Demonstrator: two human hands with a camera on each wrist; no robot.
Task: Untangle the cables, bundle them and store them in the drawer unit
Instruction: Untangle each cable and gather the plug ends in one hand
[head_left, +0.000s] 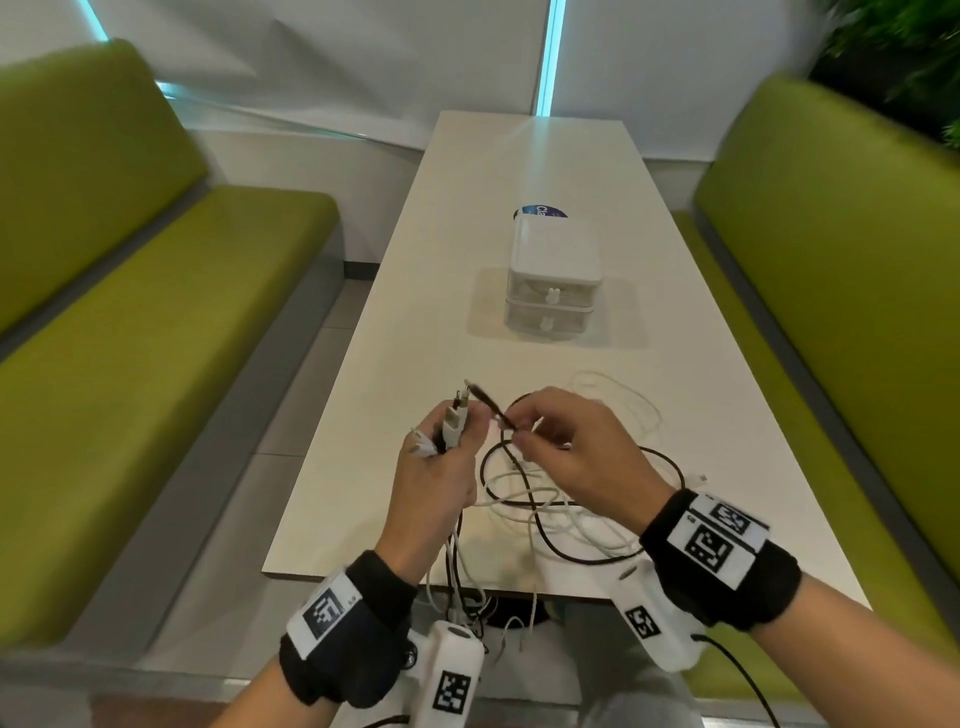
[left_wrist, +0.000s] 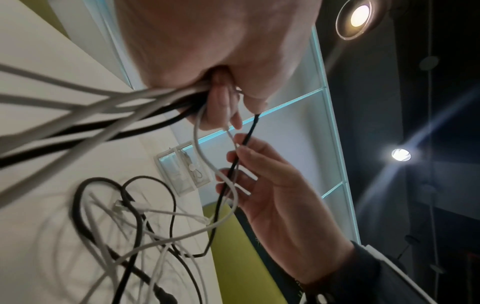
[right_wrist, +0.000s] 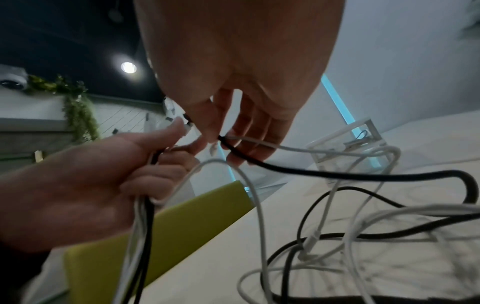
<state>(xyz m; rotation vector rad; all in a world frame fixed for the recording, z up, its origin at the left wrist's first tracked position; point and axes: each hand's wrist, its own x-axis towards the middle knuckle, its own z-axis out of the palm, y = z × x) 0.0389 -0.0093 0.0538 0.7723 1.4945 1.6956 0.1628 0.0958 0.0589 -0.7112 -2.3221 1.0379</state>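
My left hand (head_left: 441, 462) is lifted over the table's near left side and grips a bunch of white and black cable ends, a white plug (head_left: 453, 421) sticking up from the fist. My right hand (head_left: 561, 447) pinches a black cable (head_left: 491, 408) just right of it, and this black cable (right_wrist: 285, 170) runs down into the tangle. A tangle of black and white cables (head_left: 545, 499) lies on the table under both hands, and some strands hang over the near edge. The white drawer unit (head_left: 553, 278) stands farther back with both drawers closed.
The long white table (head_left: 701, 415) runs away from me between two green benches (head_left: 130, 338) (head_left: 831, 286). A blue round sticker (head_left: 540, 210) lies behind the drawer unit. A thin white cable loop (head_left: 623, 400) lies to the right of my hands.
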